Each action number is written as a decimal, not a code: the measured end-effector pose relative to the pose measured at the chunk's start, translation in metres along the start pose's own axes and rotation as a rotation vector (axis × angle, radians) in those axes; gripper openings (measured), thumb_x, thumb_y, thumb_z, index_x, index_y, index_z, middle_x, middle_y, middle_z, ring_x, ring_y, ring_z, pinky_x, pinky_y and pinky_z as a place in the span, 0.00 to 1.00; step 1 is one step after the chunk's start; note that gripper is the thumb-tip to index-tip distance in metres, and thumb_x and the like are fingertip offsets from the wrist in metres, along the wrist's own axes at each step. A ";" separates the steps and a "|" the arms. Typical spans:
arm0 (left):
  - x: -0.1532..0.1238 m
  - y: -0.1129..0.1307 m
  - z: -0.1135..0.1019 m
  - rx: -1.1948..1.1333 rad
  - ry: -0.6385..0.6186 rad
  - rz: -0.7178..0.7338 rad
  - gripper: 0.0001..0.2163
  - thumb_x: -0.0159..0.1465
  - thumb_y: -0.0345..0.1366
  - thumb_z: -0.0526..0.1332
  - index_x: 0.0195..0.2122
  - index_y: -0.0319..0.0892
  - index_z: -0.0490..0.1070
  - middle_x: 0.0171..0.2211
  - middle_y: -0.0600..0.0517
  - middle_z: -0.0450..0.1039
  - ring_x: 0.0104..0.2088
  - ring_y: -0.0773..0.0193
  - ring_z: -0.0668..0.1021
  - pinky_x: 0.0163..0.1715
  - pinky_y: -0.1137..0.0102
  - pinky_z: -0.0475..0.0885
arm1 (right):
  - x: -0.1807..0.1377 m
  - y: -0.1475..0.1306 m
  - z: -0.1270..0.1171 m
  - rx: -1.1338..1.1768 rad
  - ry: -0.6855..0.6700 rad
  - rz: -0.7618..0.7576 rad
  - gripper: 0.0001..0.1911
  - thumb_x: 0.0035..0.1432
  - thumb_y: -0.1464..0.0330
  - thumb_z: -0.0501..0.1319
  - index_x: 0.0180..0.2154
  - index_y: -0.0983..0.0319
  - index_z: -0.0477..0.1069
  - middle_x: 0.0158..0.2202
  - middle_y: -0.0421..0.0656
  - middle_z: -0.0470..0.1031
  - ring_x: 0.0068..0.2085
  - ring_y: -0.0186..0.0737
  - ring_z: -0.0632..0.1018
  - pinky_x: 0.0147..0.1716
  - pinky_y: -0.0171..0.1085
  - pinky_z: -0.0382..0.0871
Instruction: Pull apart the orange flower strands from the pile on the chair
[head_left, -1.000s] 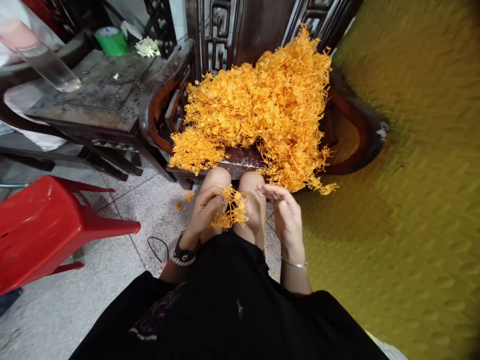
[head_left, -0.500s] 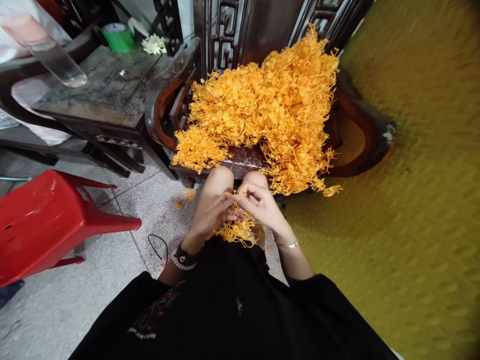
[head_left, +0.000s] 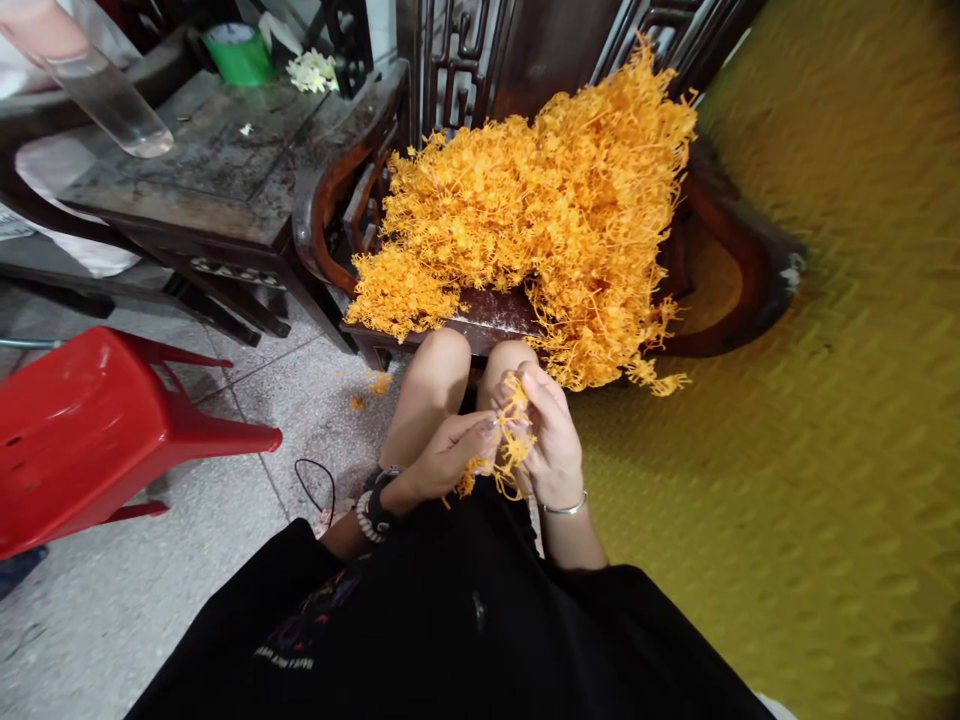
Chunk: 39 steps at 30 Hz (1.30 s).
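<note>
Left forearm (head_left: 401, 490) angles in from lower left, wrist about straight; left hand (head_left: 446, 460) reaches across over the lap, thumb and fingers pinched at the tips. Right forearm (head_left: 576, 545) more upright; right hand (head_left: 555, 440) has fingers up and bent inward toward the left fingertips, digits curled, some hidden. Hands near each other; can't tell if tips touch. Elbows out of sight. Knees (head_left: 442, 352) bent, side by side.

Can't really read anything here tbh. The black shirt (head_left: 450, 620) has tiny white lettering (head_left: 289, 657), lower left of the frame, too small to make out, and the green tape roll (head_left: 246, 64), upper left, just shows blurry marks (head_left: 227, 33).
</note>
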<state>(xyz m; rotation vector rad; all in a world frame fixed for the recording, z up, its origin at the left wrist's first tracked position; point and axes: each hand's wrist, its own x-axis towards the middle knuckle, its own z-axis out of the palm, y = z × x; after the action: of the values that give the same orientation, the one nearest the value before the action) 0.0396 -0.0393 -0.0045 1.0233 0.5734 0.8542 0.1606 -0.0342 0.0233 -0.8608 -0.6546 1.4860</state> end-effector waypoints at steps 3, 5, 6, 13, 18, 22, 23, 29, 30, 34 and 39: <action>-0.002 -0.002 0.004 -0.021 -0.043 0.068 0.21 0.63 0.53 0.57 0.23 0.40 0.63 0.18 0.56 0.58 0.20 0.70 0.60 0.22 0.71 0.58 | 0.003 -0.007 0.001 0.203 -0.005 -0.049 0.16 0.55 0.66 0.65 0.24 0.60 0.59 0.19 0.33 0.58 0.19 0.27 0.57 0.16 0.28 0.58; -0.005 -0.005 0.006 -0.089 -0.119 0.100 0.22 0.65 0.52 0.54 0.21 0.41 0.61 0.17 0.56 0.57 0.19 0.70 0.61 0.21 0.71 0.58 | 0.010 -0.021 -0.008 0.316 -0.011 -0.152 0.13 0.54 0.70 0.65 0.25 0.60 0.60 0.20 0.32 0.58 0.18 0.26 0.56 0.15 0.27 0.58; -0.008 -0.007 0.007 -0.134 -0.144 0.112 0.22 0.66 0.51 0.53 0.20 0.41 0.60 0.17 0.56 0.56 0.19 0.70 0.61 0.21 0.71 0.58 | 0.014 -0.030 -0.014 0.351 -0.010 -0.239 0.13 0.54 0.72 0.65 0.25 0.59 0.60 0.19 0.32 0.57 0.17 0.26 0.56 0.15 0.27 0.59; -0.006 -0.003 0.001 -0.294 0.046 0.107 0.20 0.66 0.48 0.54 0.21 0.41 0.59 0.18 0.58 0.54 0.16 0.73 0.59 0.17 0.74 0.54 | 0.008 -0.050 -0.031 -0.070 0.033 -0.417 0.14 0.57 0.66 0.64 0.23 0.59 0.61 0.18 0.34 0.63 0.18 0.28 0.64 0.17 0.29 0.61; 0.000 0.001 0.000 -0.237 0.069 0.071 0.20 0.65 0.48 0.56 0.21 0.40 0.60 0.18 0.58 0.54 0.17 0.74 0.59 0.18 0.75 0.57 | -0.003 -0.029 -0.022 -0.202 0.055 -0.300 0.15 0.56 0.62 0.65 0.24 0.59 0.61 0.18 0.34 0.66 0.18 0.30 0.68 0.20 0.33 0.65; -0.001 0.000 0.001 -0.214 0.112 0.072 0.20 0.62 0.48 0.60 0.21 0.40 0.60 0.18 0.58 0.56 0.16 0.75 0.59 0.16 0.76 0.56 | -0.005 -0.026 -0.019 -0.215 0.063 -0.272 0.14 0.55 0.62 0.65 0.26 0.58 0.61 0.19 0.34 0.67 0.19 0.32 0.71 0.21 0.34 0.67; -0.001 0.000 0.000 -0.211 0.134 0.075 0.19 0.61 0.48 0.61 0.22 0.40 0.60 0.18 0.59 0.56 0.16 0.75 0.59 0.16 0.76 0.56 | -0.005 -0.026 -0.018 -0.219 0.062 -0.271 0.14 0.55 0.63 0.65 0.26 0.58 0.61 0.19 0.34 0.68 0.19 0.32 0.71 0.21 0.35 0.67; -0.001 -0.002 -0.003 -0.185 0.139 0.090 0.19 0.62 0.48 0.60 0.22 0.40 0.61 0.18 0.58 0.57 0.15 0.75 0.61 0.15 0.76 0.55 | -0.010 -0.023 -0.013 -0.316 0.054 -0.262 0.15 0.57 0.66 0.64 0.45 0.52 0.64 0.23 0.34 0.71 0.20 0.33 0.71 0.23 0.36 0.69; -0.001 -0.002 -0.004 -0.173 0.135 0.094 0.19 0.62 0.48 0.60 0.22 0.40 0.61 0.18 0.58 0.57 0.15 0.75 0.62 0.16 0.76 0.55 | -0.011 -0.022 -0.014 -0.349 0.055 -0.271 0.19 0.58 0.66 0.63 0.50 0.50 0.62 0.25 0.34 0.71 0.20 0.33 0.71 0.23 0.36 0.68; -0.002 -0.003 -0.006 -0.169 0.123 0.107 0.18 0.64 0.46 0.58 0.23 0.39 0.63 0.19 0.58 0.58 0.16 0.75 0.62 0.16 0.76 0.55 | -0.011 -0.017 -0.018 -0.549 -0.028 -0.369 0.08 0.63 0.68 0.57 0.40 0.53 0.74 0.25 0.37 0.68 0.22 0.33 0.70 0.26 0.37 0.65; -0.003 -0.001 -0.005 -0.152 0.110 0.076 0.18 0.64 0.47 0.58 0.24 0.39 0.64 0.19 0.57 0.60 0.16 0.75 0.62 0.16 0.76 0.54 | -0.011 -0.015 -0.019 -0.740 -0.116 -0.332 0.12 0.64 0.64 0.55 0.33 0.59 0.75 0.31 0.41 0.69 0.32 0.36 0.70 0.34 0.38 0.64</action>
<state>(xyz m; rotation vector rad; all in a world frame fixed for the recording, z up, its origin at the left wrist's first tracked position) 0.0343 -0.0389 -0.0076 0.8682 0.5561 1.0108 0.1841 -0.0452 0.0265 -1.1502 -1.4094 0.9892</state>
